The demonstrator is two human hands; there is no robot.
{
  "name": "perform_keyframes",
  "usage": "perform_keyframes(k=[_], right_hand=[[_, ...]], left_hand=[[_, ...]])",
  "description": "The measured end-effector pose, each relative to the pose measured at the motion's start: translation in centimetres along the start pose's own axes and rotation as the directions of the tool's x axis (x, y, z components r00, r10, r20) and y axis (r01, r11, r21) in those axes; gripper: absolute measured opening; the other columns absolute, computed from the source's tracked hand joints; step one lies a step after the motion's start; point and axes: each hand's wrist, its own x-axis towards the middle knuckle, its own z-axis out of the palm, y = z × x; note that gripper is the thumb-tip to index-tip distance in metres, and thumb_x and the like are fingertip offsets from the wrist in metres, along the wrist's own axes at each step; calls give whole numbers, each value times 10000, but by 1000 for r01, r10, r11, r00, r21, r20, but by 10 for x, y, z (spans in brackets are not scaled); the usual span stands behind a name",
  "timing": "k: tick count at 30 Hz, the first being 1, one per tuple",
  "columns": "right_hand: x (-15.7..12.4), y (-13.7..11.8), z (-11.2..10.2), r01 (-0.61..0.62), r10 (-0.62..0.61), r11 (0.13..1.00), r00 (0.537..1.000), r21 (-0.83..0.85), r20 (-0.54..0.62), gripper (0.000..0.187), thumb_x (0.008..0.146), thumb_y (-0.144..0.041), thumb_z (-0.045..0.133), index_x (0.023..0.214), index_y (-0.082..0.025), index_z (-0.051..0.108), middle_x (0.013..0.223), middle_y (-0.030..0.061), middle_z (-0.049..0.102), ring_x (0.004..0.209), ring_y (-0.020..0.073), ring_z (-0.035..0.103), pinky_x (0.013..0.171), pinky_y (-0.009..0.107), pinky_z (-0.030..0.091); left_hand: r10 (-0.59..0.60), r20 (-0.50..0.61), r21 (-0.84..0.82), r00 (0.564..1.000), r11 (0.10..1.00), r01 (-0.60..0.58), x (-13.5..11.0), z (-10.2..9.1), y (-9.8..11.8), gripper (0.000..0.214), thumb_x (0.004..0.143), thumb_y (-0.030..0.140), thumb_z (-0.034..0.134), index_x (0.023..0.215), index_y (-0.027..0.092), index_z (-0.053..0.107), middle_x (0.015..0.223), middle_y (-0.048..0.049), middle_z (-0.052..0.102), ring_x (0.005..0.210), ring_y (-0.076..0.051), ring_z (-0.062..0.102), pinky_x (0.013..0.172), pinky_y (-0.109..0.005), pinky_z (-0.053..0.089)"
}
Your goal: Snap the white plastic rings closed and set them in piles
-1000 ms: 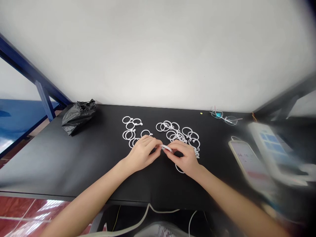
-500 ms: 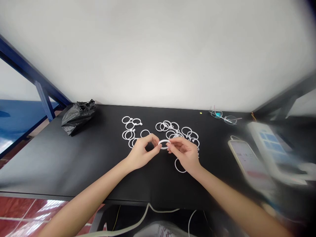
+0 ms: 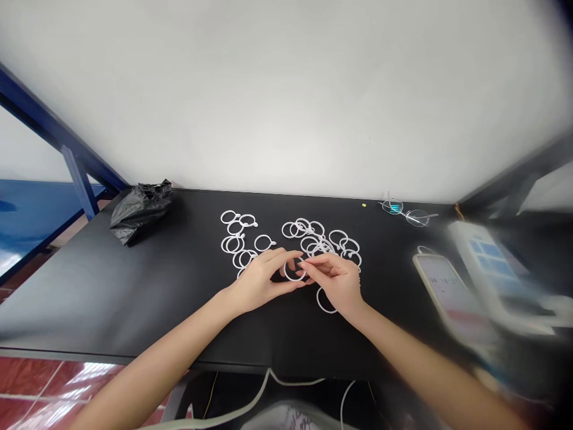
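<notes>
A thin white curtain ring [image 3: 294, 280] is held up between my two hands above the black tabletop, its open face toward me. The fingers and thumb of my left hand [image 3: 262, 279] curve around it from the left, at its upper and lower edges. On the right side, my right hand [image 3: 338, 280] pinches the rim between thumb and forefinger. To the left lies a loose group of similar rings with small eyelets, among them a single ring [image 3: 255, 243] just beyond my left hand. A denser heap of rings [image 3: 308, 239] spreads behind my right hand, and another ring [image 3: 326, 311] is partly hidden below that hand.
A crumpled black plastic bag [image 3: 142, 209] sits at the table's back left. Eyeglasses [image 3: 405, 214] rest at the back right. A phone [image 3: 441, 286] and a blurred white box [image 3: 492, 275] lie to the right. White cables [image 3: 242, 409] hang below the front edge.
The held ring has turned from nearly edge-on to facing me. My left fingers have shifted right and spread around it, while my right hand has stayed almost in place.
</notes>
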Motion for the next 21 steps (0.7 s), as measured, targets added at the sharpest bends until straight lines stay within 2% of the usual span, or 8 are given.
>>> perform_keyframes(k=[3,7,13,18,21], right_hand=[[0,-1,0,19,-19,1000,1000,9,15,52,796,-252,729,821,-206,724,737,19,731,691,199,741,578,287,661],[1,-1,1,62,-63,998,996,18,66,141,817,-222,704,955,-218,729,867,35,750,772,201,746,691,319,666],[2,1,0,105,-104,994,993,-14,63,122,849,-200,662,939,-214,742,837,25,752,707,175,739,647,292,663],[2,2,1,125,-121,990,991,-65,64,132,859,-202,648,956,-220,737,860,31,752,711,170,735,656,291,657],[3,2,0,124,-114,985,990,-118,87,157,865,-208,639,995,-221,727,926,46,742,782,180,734,696,303,648]], left_hand=[[-45,-28,-49,999,998,44,1,0,2,366,878,314,645,1207,190,541,884,-20,616,776,-141,586,786,-304,495],[-143,-24,-147,989,979,138,2,-4,5,317,921,304,580,1217,208,520,956,-29,607,846,-139,572,808,-287,479],[-163,29,-208,986,964,165,2,-8,3,307,950,309,529,1240,211,505,957,-28,582,877,-141,552,851,-297,464],[-175,39,-147,984,973,178,2,-8,4,275,949,324,518,1198,209,513,976,-32,596,892,-152,569,839,-298,472],[-137,-12,23,991,990,137,2,-7,0,232,924,321,550,1117,196,522,983,-42,611,909,-174,582,844,-325,471]])
